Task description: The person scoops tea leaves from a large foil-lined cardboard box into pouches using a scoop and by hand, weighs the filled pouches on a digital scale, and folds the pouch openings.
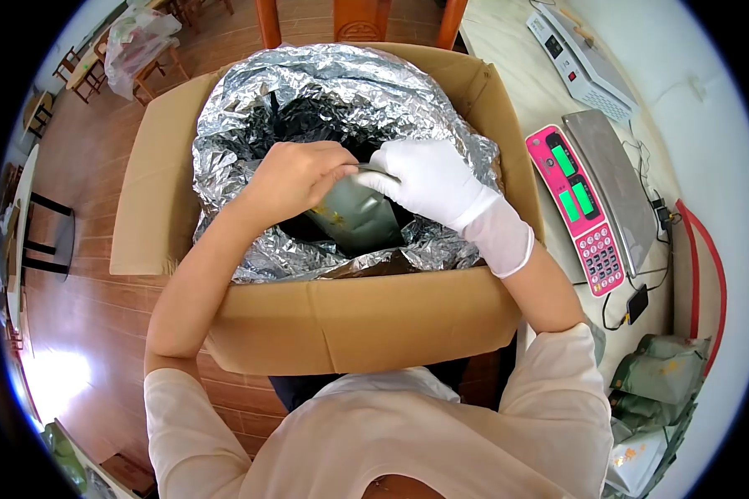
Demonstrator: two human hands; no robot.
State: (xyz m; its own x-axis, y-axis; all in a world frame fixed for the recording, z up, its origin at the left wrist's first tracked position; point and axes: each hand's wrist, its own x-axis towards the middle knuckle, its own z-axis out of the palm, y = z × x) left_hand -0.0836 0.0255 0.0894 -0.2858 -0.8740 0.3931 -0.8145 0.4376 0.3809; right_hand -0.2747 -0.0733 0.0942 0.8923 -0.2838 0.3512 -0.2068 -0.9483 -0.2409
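A green plastic pouch (359, 218) with a yellow print hangs upright over the opening of a foil-lined cardboard box (366, 324). My bare left hand (304, 170) pinches the left end of the pouch's top edge. On the other end, my right hand (429, 179), in a white glove, is closed with thumb and fingers pressed together. Crinkled silver foil (324, 71) surrounds the pouch, and inside it lies dark, shiny lining (316, 116). What the box holds deeper down is hidden by the pouch and my hands.
To the right, a pink scale (574, 208) with green displays and a metal plate stands on a pale table. Behind it is a white machine (578, 62). More green pouches (657, 370) lie at the lower right. A wooden chair (362, 21) stands beyond the box.
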